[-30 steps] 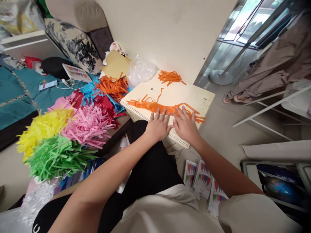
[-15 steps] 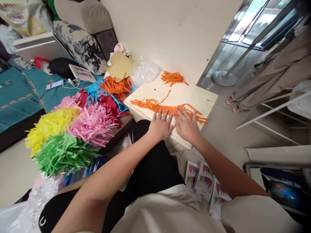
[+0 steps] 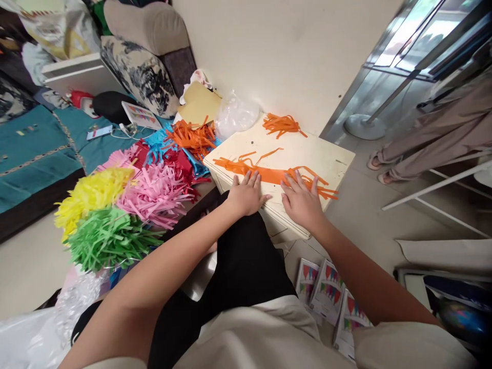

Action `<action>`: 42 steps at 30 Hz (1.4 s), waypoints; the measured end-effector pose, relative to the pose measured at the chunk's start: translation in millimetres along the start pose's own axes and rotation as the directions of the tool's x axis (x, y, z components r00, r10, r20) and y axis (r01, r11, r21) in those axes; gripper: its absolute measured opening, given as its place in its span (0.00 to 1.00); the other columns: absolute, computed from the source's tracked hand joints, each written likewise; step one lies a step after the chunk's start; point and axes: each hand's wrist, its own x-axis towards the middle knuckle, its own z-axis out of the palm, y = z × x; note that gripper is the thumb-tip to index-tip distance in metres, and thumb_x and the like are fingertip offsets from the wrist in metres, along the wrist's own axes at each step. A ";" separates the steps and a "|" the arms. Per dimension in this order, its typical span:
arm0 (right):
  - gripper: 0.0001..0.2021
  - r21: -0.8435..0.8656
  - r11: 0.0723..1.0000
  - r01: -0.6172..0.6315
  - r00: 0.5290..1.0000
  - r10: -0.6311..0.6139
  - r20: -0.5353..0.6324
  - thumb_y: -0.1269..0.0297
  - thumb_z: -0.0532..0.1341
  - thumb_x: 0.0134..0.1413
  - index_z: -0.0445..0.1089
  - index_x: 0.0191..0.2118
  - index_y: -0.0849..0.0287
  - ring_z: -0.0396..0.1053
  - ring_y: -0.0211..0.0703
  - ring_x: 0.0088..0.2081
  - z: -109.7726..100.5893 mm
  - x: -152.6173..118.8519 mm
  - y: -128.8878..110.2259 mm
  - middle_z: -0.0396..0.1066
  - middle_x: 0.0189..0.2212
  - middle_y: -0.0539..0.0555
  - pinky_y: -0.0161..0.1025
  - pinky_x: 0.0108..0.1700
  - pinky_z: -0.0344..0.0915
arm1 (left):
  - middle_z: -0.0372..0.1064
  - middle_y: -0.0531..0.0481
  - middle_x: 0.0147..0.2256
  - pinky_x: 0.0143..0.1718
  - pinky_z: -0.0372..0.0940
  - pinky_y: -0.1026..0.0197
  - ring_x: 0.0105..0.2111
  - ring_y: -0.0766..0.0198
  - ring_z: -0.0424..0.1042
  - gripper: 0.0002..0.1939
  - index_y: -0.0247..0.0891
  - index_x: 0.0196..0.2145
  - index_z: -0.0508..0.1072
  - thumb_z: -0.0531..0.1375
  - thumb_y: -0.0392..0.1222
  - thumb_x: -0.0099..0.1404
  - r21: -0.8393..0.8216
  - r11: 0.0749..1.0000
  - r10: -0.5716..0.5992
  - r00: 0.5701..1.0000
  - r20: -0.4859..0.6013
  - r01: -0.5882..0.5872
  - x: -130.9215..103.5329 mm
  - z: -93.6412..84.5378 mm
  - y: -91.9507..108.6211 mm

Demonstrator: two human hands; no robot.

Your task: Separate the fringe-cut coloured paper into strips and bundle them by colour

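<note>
An orange tissue-paper tassel (image 3: 273, 176) lies spread flat across the cream tabletop (image 3: 323, 154), its cut strips fanning out at both ends. My left hand (image 3: 246, 196) rests on its left part, palm down with the fingers apart. On the right part lies my right hand (image 3: 303, 204), also flat with spread fingers. Both hands cover some of the paper. Behind them, near the wall, sits a second bundle of orange strips (image 3: 283, 125).
Left of the table is a pile of fringed paper: yellow (image 3: 92, 197), pink (image 3: 154, 192), green (image 3: 111, 238) and more orange (image 3: 192, 138). A clear plastic bag (image 3: 236, 115) touches the table's back corner. Printed packs (image 3: 326, 292) stand on the floor. A person's legs (image 3: 434, 133) are at right.
My left hand has slid left along the orange paper, so the gap between my hands is wider and more of the flat middle band shows. The whole view has shifted slightly.
</note>
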 end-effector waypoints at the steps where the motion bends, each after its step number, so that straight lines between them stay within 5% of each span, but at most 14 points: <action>1: 0.30 0.006 1.000 -0.001 1.000 0.001 -0.005 0.62 0.51 0.83 0.76 0.78 0.61 0.52 0.74 0.88 0.9 -0.2 0.6 0.64 0.84 0.66 0.92 0.85 0.39 | 0.35 0.35 0.90 0.89 0.41 0.25 0.91 0.40 0.37 0.46 0.31 0.91 0.49 0.43 0.65 0.90 -0.014 1.000 -0.005 1.000 -0.018 0.005 0.5 0.2 -3.3; 5: 0.30 0.034 0.999 -0.008 1.000 0.008 -0.026 0.61 0.50 0.84 0.77 0.78 0.60 0.53 0.74 0.88 4.9 -1.2 2.9 0.65 0.84 0.65 0.92 0.84 0.40 | 0.41 0.31 0.89 0.90 0.43 0.31 0.91 0.41 0.41 0.42 0.25 0.89 0.52 0.44 0.56 0.91 -0.070 0.997 -0.025 0.995 -0.100 0.018 0.6 -3.1 -31.4; 10: 0.29 0.086 0.996 0.010 0.998 -0.004 -0.064 0.62 0.52 0.82 0.78 0.77 0.60 0.54 0.77 0.88 9.6 -1.7 6.0 0.66 0.83 0.67 0.95 0.83 0.37 | 0.43 0.39 0.89 0.88 0.42 0.22 0.91 0.40 0.40 0.38 0.36 0.89 0.56 0.50 0.43 0.87 -0.040 0.999 0.030 0.994 -0.105 -0.034 -3.6 -7.7 -68.6; 19: 0.30 0.044 0.999 0.000 0.999 0.002 -0.044 0.63 0.53 0.80 0.77 0.77 0.59 0.54 0.76 0.88 9.4 -1.1 8.0 0.67 0.83 0.66 0.95 0.83 0.38 | 0.44 0.40 0.89 0.87 0.40 0.17 0.91 0.37 0.40 0.37 0.37 0.89 0.55 0.48 0.52 0.90 -0.069 0.997 0.019 0.998 -0.060 -0.023 4.1 -5.5 -86.5; 23: 0.29 0.059 0.998 -0.008 0.999 0.010 -0.038 0.62 0.52 0.81 0.77 0.77 0.58 0.54 0.76 0.88 6.9 -0.3 6.6 0.67 0.83 0.66 0.95 0.83 0.38 | 0.57 0.37 0.86 0.86 0.49 0.21 0.88 0.39 0.51 0.34 0.38 0.84 0.65 0.52 0.41 0.86 -0.061 0.996 0.050 0.974 -0.223 -0.065 8.5 -2.2 -95.9; 27: 0.28 0.085 0.996 -0.023 0.999 0.025 -0.027 0.61 0.52 0.81 0.78 0.75 0.59 0.54 0.76 0.88 5.6 0.8 6.6 0.67 0.83 0.67 0.95 0.83 0.39 | 0.78 0.32 0.72 0.77 0.67 0.36 0.75 0.40 0.72 0.26 0.37 0.71 0.82 0.59 0.37 0.81 -0.046 0.984 0.138 0.904 -0.403 -0.171 25.8 0.3 -97.3; 31: 0.27 0.109 0.993 -0.045 0.998 0.049 -0.034 0.61 0.53 0.81 0.80 0.73 0.57 0.54 0.77 0.88 4.6 1.4 6.6 0.67 0.83 0.67 0.95 0.83 0.40 | 0.85 0.33 0.59 0.69 0.71 0.37 0.66 0.38 0.77 0.18 0.38 0.58 0.88 0.61 0.39 0.80 -0.070 0.960 0.217 0.880 -0.423 -0.271 50.8 0.6 -93.5; 42: 0.21 0.196 0.980 -0.038 0.990 0.064 -0.125 0.62 0.56 0.80 0.86 0.61 0.55 0.59 0.77 0.86 8.9 1.9 12.0 0.74 0.78 0.67 0.95 0.82 0.42 | 0.82 0.46 0.36 0.45 0.71 0.52 0.37 0.53 0.78 0.10 0.37 0.38 0.85 0.62 0.41 0.73 -0.448 0.873 0.068 0.960 -0.273 -0.190 66.7 -4.1 -103.0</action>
